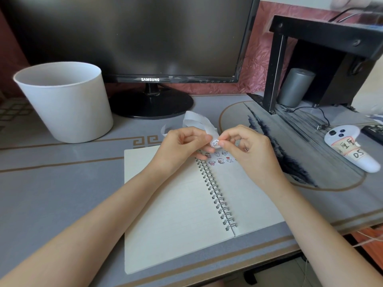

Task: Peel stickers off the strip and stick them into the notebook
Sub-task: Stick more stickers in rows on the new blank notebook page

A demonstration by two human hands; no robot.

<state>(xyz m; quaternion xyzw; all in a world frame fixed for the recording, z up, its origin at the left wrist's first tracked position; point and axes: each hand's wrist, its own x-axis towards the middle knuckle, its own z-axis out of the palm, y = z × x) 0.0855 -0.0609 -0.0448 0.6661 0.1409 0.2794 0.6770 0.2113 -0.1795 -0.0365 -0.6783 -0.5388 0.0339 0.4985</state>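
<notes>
Peeling a sticker (215, 144) off the strip (195, 121), just above the open notebook (176, 204) | left hand (182, 146) grips strip, right hand (244, 146) pinches sticker edge | tip: peel slowly at a low angle with strip taut; place beside the stuck stickers (220, 160) on the right page.

White sticker strip (196, 121) curls above the open spiral notebook (176, 204), stickers (219, 159) on its right page

At frame centre, left hand (182, 145) and right hand (244, 146) pinch a curling white sticker strip (199, 123) above an open spiral-bound lined notebook (176, 206), small cartoon stickers (219, 159) on its right page
</notes>
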